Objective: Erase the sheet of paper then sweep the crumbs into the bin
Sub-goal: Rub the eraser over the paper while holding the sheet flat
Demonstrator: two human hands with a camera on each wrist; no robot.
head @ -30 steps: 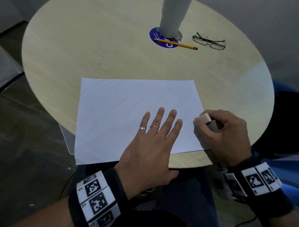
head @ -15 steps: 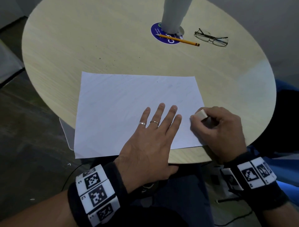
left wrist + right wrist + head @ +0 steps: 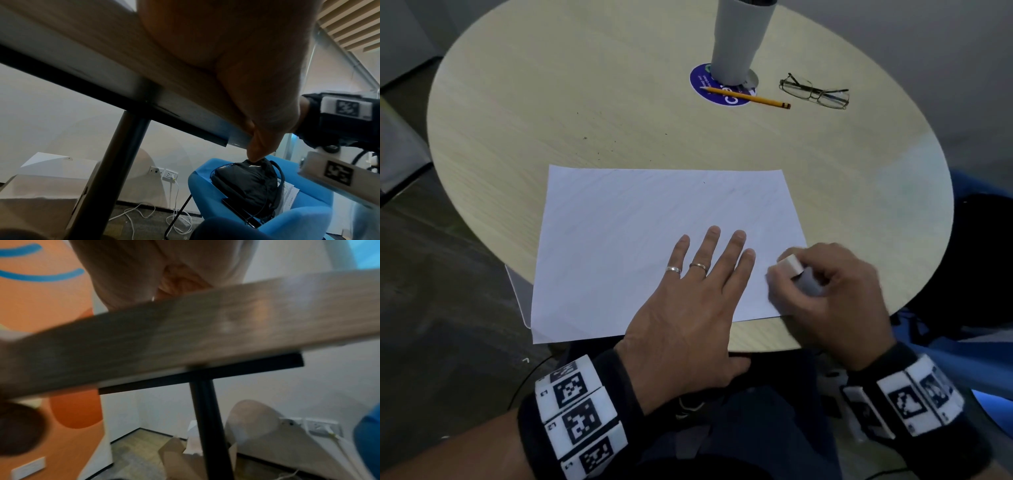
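Observation:
A white sheet of paper [image 3: 640, 233] lies on the round wooden table [image 3: 619, 113], its near left corner hanging over the edge. My left hand [image 3: 698, 284] lies flat on the sheet with straight, spread fingers, pressing it down. Just to its right, my right hand [image 3: 825, 287] grips a white eraser [image 3: 791, 265] and holds it on the sheet's right edge. A few dark crumbs [image 3: 585, 138] dot the table beyond the paper. The wrist views show only the table's underside and the heels of both hands. No bin shows in the head view.
A yellow pencil [image 3: 748, 97] lies across a blue round sticker [image 3: 700, 84] at the foot of a grey post [image 3: 739, 37]. Folded glasses [image 3: 815, 90] lie to their right. Beside the table, a blue chair [image 3: 267, 211] carries a black bag [image 3: 246, 183]. Cardboard boxes [image 3: 41, 186] stand on the floor.
The right hand with the eraser has shifted back and forth slightly on the sheet's right edge. The left hand has stayed flat on the paper.

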